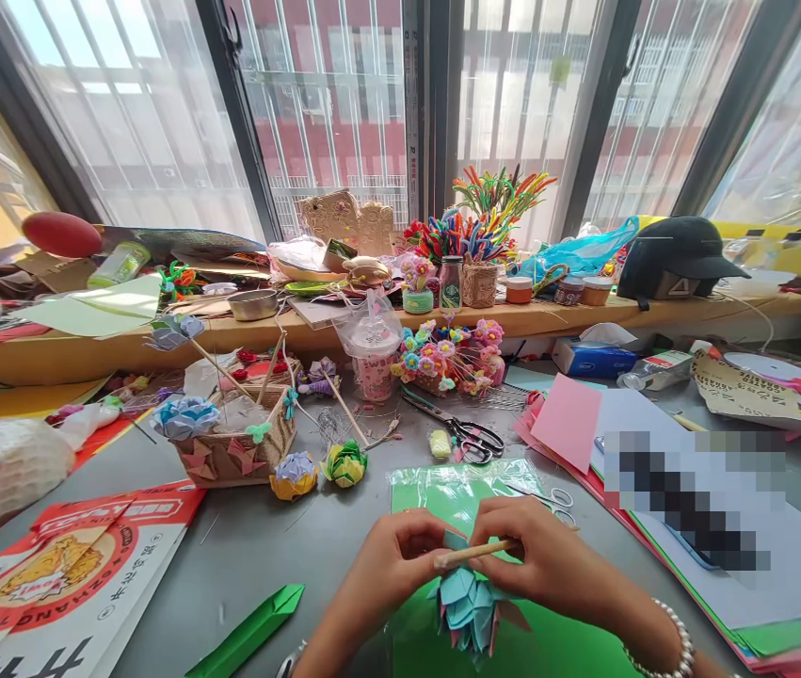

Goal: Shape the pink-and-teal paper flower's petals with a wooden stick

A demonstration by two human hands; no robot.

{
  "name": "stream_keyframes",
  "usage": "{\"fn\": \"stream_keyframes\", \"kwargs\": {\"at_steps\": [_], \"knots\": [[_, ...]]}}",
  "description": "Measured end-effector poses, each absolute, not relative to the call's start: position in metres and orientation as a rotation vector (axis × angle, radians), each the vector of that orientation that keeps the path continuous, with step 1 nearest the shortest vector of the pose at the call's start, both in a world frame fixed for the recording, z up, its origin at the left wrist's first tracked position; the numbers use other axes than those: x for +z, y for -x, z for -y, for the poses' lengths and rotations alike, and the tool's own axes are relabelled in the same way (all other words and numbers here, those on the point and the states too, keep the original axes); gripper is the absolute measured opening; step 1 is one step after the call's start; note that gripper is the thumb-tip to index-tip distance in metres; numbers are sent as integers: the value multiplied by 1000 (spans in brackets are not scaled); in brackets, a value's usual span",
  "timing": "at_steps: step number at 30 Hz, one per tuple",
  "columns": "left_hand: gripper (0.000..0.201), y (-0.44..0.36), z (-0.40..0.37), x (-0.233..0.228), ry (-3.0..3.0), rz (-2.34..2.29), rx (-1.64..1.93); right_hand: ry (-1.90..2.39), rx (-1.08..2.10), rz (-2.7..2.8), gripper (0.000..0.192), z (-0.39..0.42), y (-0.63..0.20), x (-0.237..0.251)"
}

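Teal paper petals made up the folded flower (469,607) held low over the grey table (287,546), above a green sheet (442,494). The left hand (392,565) and right hand (548,560) both pinched its wooden stick (474,553). Scissors (467,435) lay beyond.

Bright window backlight, wide-angle edge distortion

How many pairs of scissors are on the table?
2. Black-handled scissors lie open behind the green sheet; small clear-handled scissors lie at that sheet's right edge, near the right hand. Clutter may hide more.
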State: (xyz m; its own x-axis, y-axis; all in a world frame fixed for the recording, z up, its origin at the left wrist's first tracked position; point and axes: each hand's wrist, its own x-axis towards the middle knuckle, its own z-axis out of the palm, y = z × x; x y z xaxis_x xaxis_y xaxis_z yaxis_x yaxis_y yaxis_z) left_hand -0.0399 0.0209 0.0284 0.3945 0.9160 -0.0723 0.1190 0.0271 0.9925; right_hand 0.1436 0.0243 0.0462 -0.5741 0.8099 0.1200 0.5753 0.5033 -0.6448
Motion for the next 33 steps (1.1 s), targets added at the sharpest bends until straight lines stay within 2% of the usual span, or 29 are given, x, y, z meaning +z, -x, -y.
{"fn": "stream_keyframes", "kwargs": {"at_steps": [13,23,33], "knots": [[25,43,-22,34,-1699,-1087,774,1186,685,2376,15,-25,-144,45],[16,41,-21,27,-1857,-1162,825,1197,635,2324,11,-27,-141,39],[12,40,-20,29,-1468,-1011,939,1105,686,2323,14,-29,-145,43]]}}
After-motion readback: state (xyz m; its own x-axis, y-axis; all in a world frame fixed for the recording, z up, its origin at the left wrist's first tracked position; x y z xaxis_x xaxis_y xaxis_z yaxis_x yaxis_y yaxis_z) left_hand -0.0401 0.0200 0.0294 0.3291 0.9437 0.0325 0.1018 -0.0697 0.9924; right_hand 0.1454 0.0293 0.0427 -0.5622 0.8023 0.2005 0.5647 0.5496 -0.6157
